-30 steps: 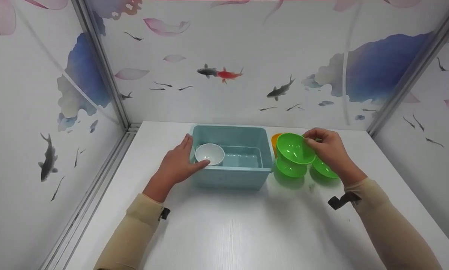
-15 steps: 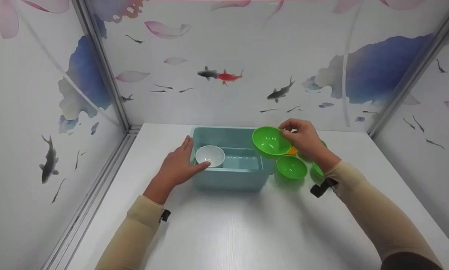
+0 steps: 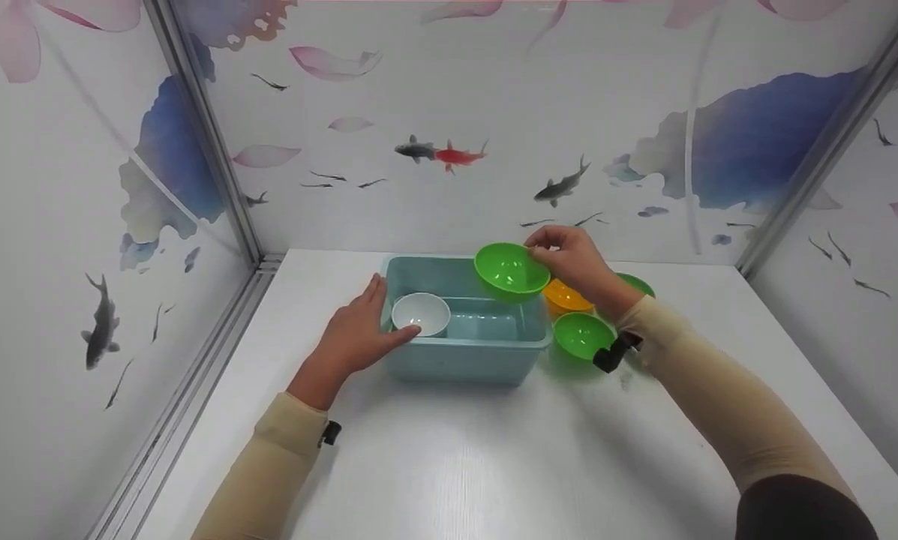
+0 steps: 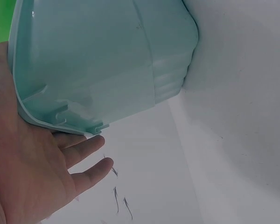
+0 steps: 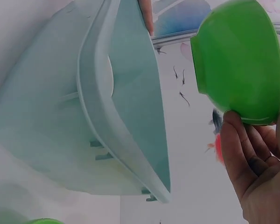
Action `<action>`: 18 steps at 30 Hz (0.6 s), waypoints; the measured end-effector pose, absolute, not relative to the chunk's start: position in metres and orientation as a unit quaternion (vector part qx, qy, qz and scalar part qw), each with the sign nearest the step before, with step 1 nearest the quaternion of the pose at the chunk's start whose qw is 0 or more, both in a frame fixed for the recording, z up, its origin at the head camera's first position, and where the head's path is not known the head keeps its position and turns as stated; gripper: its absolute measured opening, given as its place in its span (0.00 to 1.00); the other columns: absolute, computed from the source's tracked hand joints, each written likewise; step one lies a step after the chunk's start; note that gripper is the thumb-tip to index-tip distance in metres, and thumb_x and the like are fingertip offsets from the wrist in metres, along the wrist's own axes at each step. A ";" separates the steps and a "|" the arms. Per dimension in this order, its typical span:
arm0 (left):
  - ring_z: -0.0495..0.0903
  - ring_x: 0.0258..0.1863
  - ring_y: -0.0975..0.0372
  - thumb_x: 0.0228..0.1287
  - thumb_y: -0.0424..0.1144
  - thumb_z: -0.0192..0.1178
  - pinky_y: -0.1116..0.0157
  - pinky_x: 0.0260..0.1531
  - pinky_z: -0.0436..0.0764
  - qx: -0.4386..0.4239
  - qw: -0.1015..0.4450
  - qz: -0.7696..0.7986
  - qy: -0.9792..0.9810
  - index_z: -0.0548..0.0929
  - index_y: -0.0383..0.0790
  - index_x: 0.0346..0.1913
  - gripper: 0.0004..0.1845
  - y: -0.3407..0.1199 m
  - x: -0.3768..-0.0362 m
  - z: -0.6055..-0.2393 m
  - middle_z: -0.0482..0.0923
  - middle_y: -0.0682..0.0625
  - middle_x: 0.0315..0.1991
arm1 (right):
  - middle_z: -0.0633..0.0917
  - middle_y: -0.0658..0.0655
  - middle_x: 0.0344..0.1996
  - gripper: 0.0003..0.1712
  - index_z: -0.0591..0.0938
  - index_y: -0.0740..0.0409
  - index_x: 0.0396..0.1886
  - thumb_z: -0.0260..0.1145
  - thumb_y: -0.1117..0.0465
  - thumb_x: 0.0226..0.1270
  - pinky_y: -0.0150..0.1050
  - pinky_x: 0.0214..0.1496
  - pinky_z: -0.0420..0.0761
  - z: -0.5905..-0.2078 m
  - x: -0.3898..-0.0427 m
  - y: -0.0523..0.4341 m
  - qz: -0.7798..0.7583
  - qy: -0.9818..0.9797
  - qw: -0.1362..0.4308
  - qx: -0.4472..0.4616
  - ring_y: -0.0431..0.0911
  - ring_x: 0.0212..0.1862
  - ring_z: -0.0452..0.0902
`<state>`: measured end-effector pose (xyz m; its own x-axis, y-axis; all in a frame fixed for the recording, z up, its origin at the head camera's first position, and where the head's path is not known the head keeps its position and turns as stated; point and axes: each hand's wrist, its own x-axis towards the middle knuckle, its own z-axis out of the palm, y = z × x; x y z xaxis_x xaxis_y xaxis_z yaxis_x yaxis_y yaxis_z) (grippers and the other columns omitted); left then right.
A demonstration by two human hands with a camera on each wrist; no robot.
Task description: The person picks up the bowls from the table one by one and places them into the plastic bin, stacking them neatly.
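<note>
A bright green plastic bowl [image 3: 510, 271], round and smooth, is held by its rim in the fingers of the right hand [image 3: 572, 259], mouth up and tipped slightly toward the camera, above the back right corner of a pale teal plastic tub [image 3: 465, 352]. The tub is rectangular with a rolled rim and sits flat on the white table, its open top up, with a small white bowl [image 3: 420, 313] upright in its front left corner. The left hand [image 3: 355, 335] lies flat against the tub's left wall, fingers straight and thumb along the front rim beside the white bowl.
</note>
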<state>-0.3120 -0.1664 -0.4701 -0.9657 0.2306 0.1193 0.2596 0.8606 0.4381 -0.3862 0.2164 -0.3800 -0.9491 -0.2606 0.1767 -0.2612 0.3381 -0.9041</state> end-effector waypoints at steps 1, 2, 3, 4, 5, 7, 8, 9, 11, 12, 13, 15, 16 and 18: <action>0.55 0.87 0.42 0.66 0.87 0.51 0.37 0.81 0.61 -0.126 0.031 -0.232 -0.964 0.47 0.36 0.91 0.70 -0.167 -0.312 -0.470 0.44 0.41 0.91 | 0.88 0.58 0.40 0.08 0.89 0.66 0.49 0.68 0.67 0.77 0.33 0.34 0.87 -0.380 -0.388 0.213 0.551 -0.818 0.003 0.166 0.43 0.32 0.82; 0.55 0.87 0.42 0.66 0.87 0.51 0.36 0.81 0.61 -0.125 0.030 -0.233 -0.964 0.47 0.36 0.91 0.70 -0.167 -0.312 -0.470 0.44 0.41 0.91 | 0.88 0.58 0.39 0.08 0.89 0.66 0.49 0.68 0.68 0.77 0.33 0.33 0.87 -0.379 -0.390 0.210 0.550 -0.817 0.006 0.173 0.43 0.31 0.82; 0.55 0.87 0.42 0.66 0.87 0.51 0.36 0.81 0.60 -0.124 0.028 -0.234 -0.964 0.47 0.36 0.91 0.70 -0.167 -0.312 -0.470 0.44 0.41 0.91 | 0.88 0.58 0.38 0.08 0.89 0.67 0.48 0.68 0.68 0.77 0.34 0.33 0.87 -0.379 -0.392 0.206 0.549 -0.816 0.007 0.179 0.43 0.31 0.83; 0.55 0.87 0.42 0.66 0.87 0.51 0.36 0.81 0.60 -0.123 0.028 -0.234 -0.964 0.47 0.36 0.91 0.70 -0.167 -0.312 -0.470 0.44 0.42 0.91 | 0.88 0.58 0.38 0.08 0.89 0.68 0.48 0.68 0.68 0.77 0.34 0.32 0.88 -0.378 -0.393 0.202 0.548 -0.816 0.007 0.184 0.42 0.30 0.83; 0.55 0.87 0.42 0.66 0.86 0.51 0.35 0.81 0.60 -0.122 0.028 -0.235 -0.964 0.47 0.36 0.91 0.70 -0.167 -0.313 -0.470 0.44 0.41 0.91 | 0.88 0.58 0.38 0.08 0.89 0.68 0.48 0.68 0.68 0.77 0.34 0.31 0.88 -0.377 -0.395 0.198 0.547 -0.815 0.005 0.189 0.42 0.29 0.83; 0.55 0.87 0.42 0.65 0.87 0.51 0.35 0.81 0.60 -0.121 0.028 -0.235 -0.964 0.47 0.35 0.91 0.70 -0.167 -0.312 -0.470 0.44 0.41 0.91 | 0.88 0.59 0.38 0.08 0.89 0.68 0.48 0.68 0.68 0.77 0.34 0.30 0.87 -0.376 -0.398 0.191 0.540 -0.818 0.004 0.197 0.42 0.28 0.83; 0.55 0.87 0.41 0.65 0.87 0.51 0.35 0.81 0.60 -0.121 0.029 -0.234 -0.964 0.47 0.35 0.91 0.70 -0.167 -0.312 -0.470 0.44 0.41 0.91 | 0.88 0.59 0.38 0.08 0.89 0.67 0.48 0.68 0.67 0.77 0.34 0.30 0.87 -0.375 -0.400 0.187 0.535 -0.821 0.002 0.202 0.42 0.28 0.83; 0.55 0.87 0.41 0.65 0.87 0.51 0.35 0.81 0.60 -0.121 0.030 -0.233 -0.964 0.47 0.35 0.91 0.70 -0.167 -0.312 -0.471 0.44 0.41 0.91 | 0.88 0.58 0.39 0.08 0.90 0.67 0.48 0.68 0.67 0.77 0.33 0.30 0.86 -0.374 -0.401 0.184 0.530 -0.823 0.000 0.206 0.42 0.28 0.83; 0.55 0.87 0.41 0.65 0.87 0.50 0.36 0.81 0.60 -0.120 0.029 -0.233 -0.965 0.46 0.35 0.91 0.71 -0.167 -0.312 -0.471 0.44 0.40 0.91 | 0.88 0.58 0.39 0.08 0.90 0.65 0.47 0.68 0.66 0.77 0.33 0.30 0.85 -0.372 -0.403 0.177 0.516 -0.830 -0.003 0.212 0.42 0.29 0.82; 0.55 0.87 0.41 0.65 0.87 0.50 0.36 0.81 0.61 -0.119 0.028 -0.233 -0.965 0.46 0.35 0.91 0.71 -0.166 -0.312 -0.471 0.44 0.41 0.91 | 0.87 0.57 0.39 0.08 0.91 0.64 0.47 0.69 0.66 0.76 0.32 0.31 0.84 -0.371 -0.405 0.174 0.507 -0.835 -0.004 0.216 0.42 0.31 0.81; 0.55 0.87 0.41 0.65 0.87 0.51 0.37 0.81 0.61 -0.118 0.028 -0.235 -0.964 0.46 0.36 0.91 0.71 -0.166 -0.312 -0.470 0.44 0.41 0.91 | 0.87 0.57 0.39 0.08 0.91 0.63 0.47 0.69 0.65 0.76 0.32 0.31 0.84 -0.371 -0.406 0.171 0.499 -0.839 -0.005 0.219 0.43 0.32 0.81; 0.56 0.87 0.41 0.64 0.87 0.51 0.37 0.81 0.61 -0.119 0.028 -0.234 -0.964 0.46 0.35 0.91 0.71 -0.165 -0.311 -0.470 0.44 0.41 0.91 | 0.87 0.57 0.39 0.07 0.91 0.61 0.47 0.69 0.64 0.77 0.33 0.32 0.84 -0.369 -0.409 0.166 0.486 -0.844 -0.010 0.226 0.44 0.34 0.80; 0.56 0.87 0.41 0.64 0.87 0.51 0.37 0.81 0.61 -0.119 0.028 -0.234 -0.964 0.46 0.35 0.91 0.71 -0.165 -0.312 -0.469 0.45 0.41 0.91 | 0.86 0.57 0.38 0.07 0.91 0.60 0.47 0.69 0.63 0.77 0.33 0.33 0.84 -0.368 -0.410 0.163 0.480 -0.847 -0.010 0.230 0.45 0.35 0.80; 0.56 0.86 0.40 0.64 0.87 0.52 0.37 0.81 0.61 -0.120 0.030 -0.234 -0.964 0.47 0.35 0.91 0.71 -0.165 -0.312 -0.468 0.45 0.41 0.91 | 0.86 0.57 0.39 0.07 0.91 0.59 0.48 0.69 0.63 0.78 0.34 0.34 0.85 -0.367 -0.413 0.158 0.471 -0.850 -0.014 0.236 0.46 0.36 0.80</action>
